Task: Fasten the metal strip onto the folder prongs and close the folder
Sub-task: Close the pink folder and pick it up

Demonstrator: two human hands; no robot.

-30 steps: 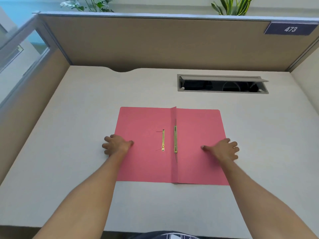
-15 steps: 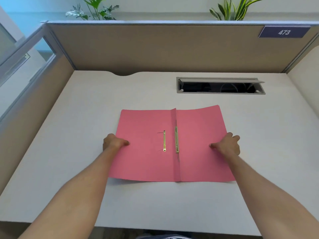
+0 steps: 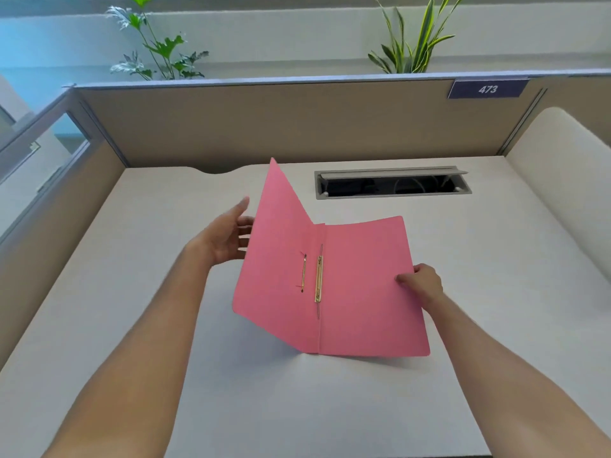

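One pink folder [image 3: 363, 292] lies half open on the worktop [image 3: 132, 292], left cover raised, right cover flat. Two brass fastener strips: one [image 3: 303, 272] on the raised cover, one [image 3: 318, 279] beside the spine. Left hand [image 3: 228, 236], fingers spread, backs the raised cover. Right hand [image 3: 421, 280] pinches the right cover's edge.

Pink folder [image 3: 363, 292] on desk [image 3: 165, 259], L cover tilted up by left hand [image 3: 228, 236]; right hand [image 3: 421, 282] pins R cover w/ thumb.
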